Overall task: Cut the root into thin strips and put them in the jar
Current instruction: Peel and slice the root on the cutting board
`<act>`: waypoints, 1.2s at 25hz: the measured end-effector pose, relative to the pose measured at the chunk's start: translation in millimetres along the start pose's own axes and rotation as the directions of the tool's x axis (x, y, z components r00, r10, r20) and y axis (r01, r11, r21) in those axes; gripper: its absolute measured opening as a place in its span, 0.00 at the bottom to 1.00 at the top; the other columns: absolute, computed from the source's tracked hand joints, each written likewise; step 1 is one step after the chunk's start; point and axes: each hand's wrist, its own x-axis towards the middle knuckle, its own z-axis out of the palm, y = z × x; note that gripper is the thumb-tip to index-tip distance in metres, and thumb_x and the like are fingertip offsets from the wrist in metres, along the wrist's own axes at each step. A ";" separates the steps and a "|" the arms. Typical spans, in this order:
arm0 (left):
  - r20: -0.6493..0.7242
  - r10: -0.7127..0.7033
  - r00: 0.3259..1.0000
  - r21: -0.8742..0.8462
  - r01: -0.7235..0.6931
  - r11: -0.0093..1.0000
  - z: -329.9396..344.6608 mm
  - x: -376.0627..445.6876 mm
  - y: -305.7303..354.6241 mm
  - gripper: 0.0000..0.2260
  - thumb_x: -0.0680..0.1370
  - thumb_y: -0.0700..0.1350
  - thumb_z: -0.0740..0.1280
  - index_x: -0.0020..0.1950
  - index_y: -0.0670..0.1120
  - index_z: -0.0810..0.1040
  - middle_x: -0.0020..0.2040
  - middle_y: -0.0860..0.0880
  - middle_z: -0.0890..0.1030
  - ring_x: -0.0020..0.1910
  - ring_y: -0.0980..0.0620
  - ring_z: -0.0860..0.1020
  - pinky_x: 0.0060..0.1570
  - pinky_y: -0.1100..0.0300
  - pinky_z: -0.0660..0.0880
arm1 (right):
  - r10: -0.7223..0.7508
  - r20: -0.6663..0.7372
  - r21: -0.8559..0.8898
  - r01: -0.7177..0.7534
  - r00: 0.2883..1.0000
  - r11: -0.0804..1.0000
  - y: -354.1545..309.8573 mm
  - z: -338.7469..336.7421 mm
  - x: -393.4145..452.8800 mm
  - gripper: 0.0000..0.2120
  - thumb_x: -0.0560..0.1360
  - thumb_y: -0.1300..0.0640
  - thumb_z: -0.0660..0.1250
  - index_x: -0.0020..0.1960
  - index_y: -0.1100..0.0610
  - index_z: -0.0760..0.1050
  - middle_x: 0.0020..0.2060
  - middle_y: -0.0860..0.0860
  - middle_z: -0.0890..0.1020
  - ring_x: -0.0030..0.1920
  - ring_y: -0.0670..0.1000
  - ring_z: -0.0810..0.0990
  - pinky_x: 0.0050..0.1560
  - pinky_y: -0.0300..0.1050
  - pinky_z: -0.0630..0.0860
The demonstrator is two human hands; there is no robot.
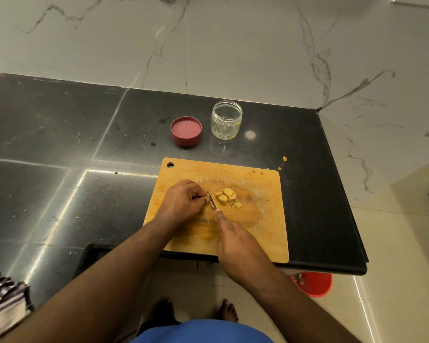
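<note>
The black stone countertop (60, 134) carries everything, and the wooden cutting board (258, 233) lies at its near edge, seemingly so the person can stand close and cut straight down; the board's hanging hole points to the far left corner. Beyond the board stands the clear jar (226, 120), open and apparently empty, upright and near enough to be reached once the cutting is done; its maroon lid (186, 131) rests just beside it to the left, inner face up, out of the way of the mouth. On the floor under the counter's right end sits a red bucket (313, 284), probably for scraps. The right hand (243, 251) is wrapped round a knife handle hidden beneath it, forefinger stretched along the spine to steady the knife blade (212, 200), which stands across the middle of the board. The left hand (181, 201) is curled, fingertips tucked against the blade's left side, likely pinning the uncut piece; that piece itself is hidden. To the blade's right lie the root slices (227, 196), pale yellow rounds heaped loosely where they fell; they are not yet strips.
</note>
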 end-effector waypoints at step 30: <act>0.015 0.005 1.000 -0.038 -0.004 0.999 -2.6 -1.1 -1.7 0.07 0.77 0.46 0.72 0.54 0.47 0.86 0.53 0.52 0.82 0.52 0.58 0.77 0.51 0.64 0.73 | -0.017 0.025 -0.052 0.018 1.000 0.998 -4.5 -9.3 0.7 0.28 0.83 0.56 0.51 0.80 0.47 0.46 0.59 0.49 0.72 0.51 0.49 0.73 0.52 0.45 0.73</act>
